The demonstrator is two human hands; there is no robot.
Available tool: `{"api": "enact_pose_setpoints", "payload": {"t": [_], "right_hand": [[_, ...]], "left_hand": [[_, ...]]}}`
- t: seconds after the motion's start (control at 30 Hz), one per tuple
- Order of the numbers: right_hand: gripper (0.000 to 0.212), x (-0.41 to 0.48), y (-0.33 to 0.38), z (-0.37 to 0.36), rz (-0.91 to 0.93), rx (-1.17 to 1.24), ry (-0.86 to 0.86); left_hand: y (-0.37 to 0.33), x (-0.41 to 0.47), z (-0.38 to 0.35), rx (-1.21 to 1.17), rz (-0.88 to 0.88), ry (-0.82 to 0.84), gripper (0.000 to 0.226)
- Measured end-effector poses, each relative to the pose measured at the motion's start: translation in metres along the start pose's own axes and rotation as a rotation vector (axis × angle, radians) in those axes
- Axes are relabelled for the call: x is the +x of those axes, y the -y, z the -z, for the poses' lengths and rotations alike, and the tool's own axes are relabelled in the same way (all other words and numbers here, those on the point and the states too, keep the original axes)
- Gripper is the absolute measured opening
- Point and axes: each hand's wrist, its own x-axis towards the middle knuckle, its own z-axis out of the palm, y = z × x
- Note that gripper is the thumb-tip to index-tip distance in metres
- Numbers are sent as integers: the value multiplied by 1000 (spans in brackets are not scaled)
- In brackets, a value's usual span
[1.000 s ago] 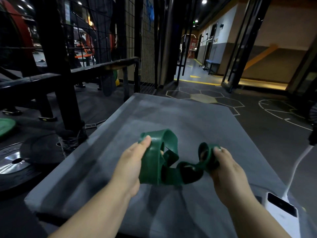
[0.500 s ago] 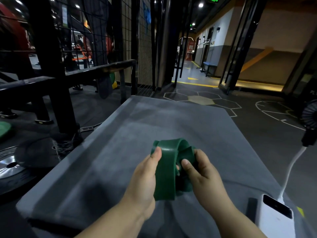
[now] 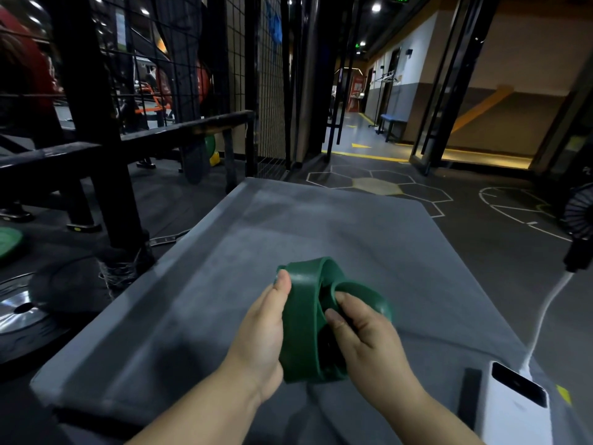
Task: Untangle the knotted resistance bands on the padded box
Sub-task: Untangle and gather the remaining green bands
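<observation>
We are recording the grey padded box (image 3: 288, 232) as the landmark; it is filling the middle of the view, its top running away from the person towards the marked floor.

Left of the box, a black steel rack (image 3: 86, 107) is standing on the floor, its upright post near the box's left edge. Further left of the box and lower, a silver-centred weight plate (image 3: 16, 316) is lying flat on the floor.

Over the near half of the box, both hands are working close together. The left hand (image 3: 256, 338) is grasping a broad fold of the green resistance bands (image 3: 300, 332), thumb lying on the outer face and fingers hidden behind it. The right hand (image 3: 372, 345) is curling its fingers round a narrower loop of the same bundle, thumb pressing against it. The bands are sitting bunched between the two hands; we cannot tell how many strips are in the bundle, nor whether its lower edge is touching the box.

At the box's near right corner, a white power bank (image 3: 513, 412) is lying flat, with a dark flat strip (image 3: 470, 396) just beside it. A white cable (image 3: 545, 319) is running from the power bank up along the box's right edge
</observation>
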Motion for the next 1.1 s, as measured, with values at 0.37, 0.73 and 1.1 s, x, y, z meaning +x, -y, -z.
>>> {"api": "enact_pose_setpoints", "payload": {"t": [0.37, 0.73, 1.1], "right_hand": [[84, -1, 6, 16, 27, 189, 250], [56, 0, 7, 26, -178, 335, 94], [54, 8, -2, 57, -257, 662, 344]], "left_hand": [[19, -1, -1, 259, -192, 22, 63], [23, 13, 15, 466, -162, 388, 41], [2, 23, 30, 823, -452, 49, 78]]}}
